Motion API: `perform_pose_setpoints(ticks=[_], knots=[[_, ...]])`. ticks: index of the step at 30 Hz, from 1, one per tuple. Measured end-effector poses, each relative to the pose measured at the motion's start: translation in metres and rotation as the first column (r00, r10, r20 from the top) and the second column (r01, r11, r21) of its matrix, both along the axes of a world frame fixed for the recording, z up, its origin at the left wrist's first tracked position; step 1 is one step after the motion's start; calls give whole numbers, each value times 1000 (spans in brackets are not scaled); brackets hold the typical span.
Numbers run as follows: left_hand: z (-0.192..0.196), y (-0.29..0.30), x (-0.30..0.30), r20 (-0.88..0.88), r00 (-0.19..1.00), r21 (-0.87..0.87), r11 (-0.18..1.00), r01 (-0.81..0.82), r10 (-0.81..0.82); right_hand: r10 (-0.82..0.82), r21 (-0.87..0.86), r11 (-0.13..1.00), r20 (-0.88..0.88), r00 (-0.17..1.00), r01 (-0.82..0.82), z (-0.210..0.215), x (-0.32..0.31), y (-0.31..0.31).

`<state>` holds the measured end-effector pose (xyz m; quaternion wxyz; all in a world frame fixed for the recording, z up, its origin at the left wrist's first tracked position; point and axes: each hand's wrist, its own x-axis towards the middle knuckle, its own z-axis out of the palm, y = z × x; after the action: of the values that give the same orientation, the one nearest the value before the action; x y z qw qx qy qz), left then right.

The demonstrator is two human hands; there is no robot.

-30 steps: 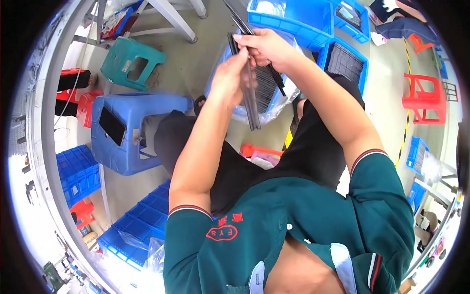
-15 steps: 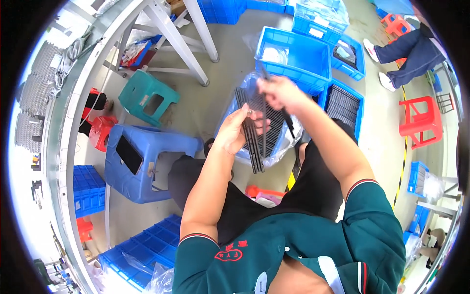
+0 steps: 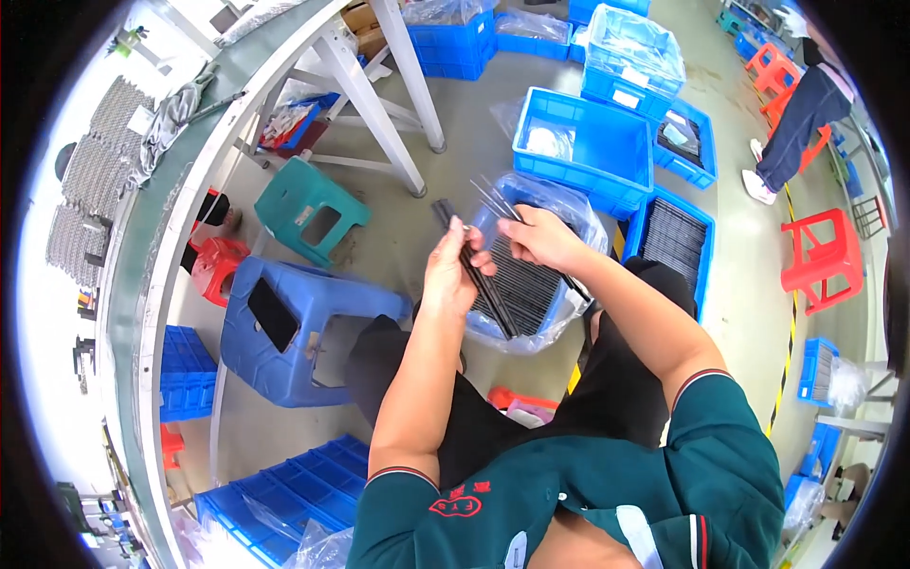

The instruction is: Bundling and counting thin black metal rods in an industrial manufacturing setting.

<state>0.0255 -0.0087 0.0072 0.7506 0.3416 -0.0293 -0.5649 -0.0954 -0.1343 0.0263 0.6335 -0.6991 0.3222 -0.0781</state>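
Observation:
My left hand (image 3: 449,273) is closed around a bundle of long, thin black strips (image 3: 495,308), which slants down to the right. Close beside it, my right hand (image 3: 547,239) grips a few thin dark strips (image 3: 493,197); their upper ends fan apart slightly and their lower ends come out below the hand. Both hands are above a bin lined with clear plastic (image 3: 590,226). Inside it lie rows of similar black strips (image 3: 523,296), partly hidden by my hands. What exactly the strips are, I cannot tell.
Blue crates (image 3: 621,180) stand beyond the lined bin, and one at its right (image 3: 703,254) holds more dark strips. To my left are a blue stool (image 3: 284,365) bearing a black phone (image 3: 273,315), a green stool (image 3: 284,204) and a workbench (image 3: 142,313). Another person stands far right.
The view has shifted, so the surroundings sit lower. My right hand, blurred before, is now steadier, its strips spread at the top. The left bundle slants more to the right.

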Motion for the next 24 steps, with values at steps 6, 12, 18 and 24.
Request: perform_pose_setpoints(ticks=[6, 12, 18, 24], knots=[[-1, -4, 20, 36, 970, -41, 970, -241, 242, 147, 300, 939, 95, 985, -169, 24, -16, 16], [-3, -10, 0, 20, 989, -36, 988, -148, 149, 152, 323, 930, 98, 984, -176, 25, -16, 17], [-7, -13, -13, 72, 989, -69, 990, -124, 129, 137, 357, 921, 87, 987, -159, 28, -12, 20], [-3, -18, -27, 426, 903, 19, 997, -70, 55, 88, 367, 923, 104, 991, -120, 14, -11, 11]])
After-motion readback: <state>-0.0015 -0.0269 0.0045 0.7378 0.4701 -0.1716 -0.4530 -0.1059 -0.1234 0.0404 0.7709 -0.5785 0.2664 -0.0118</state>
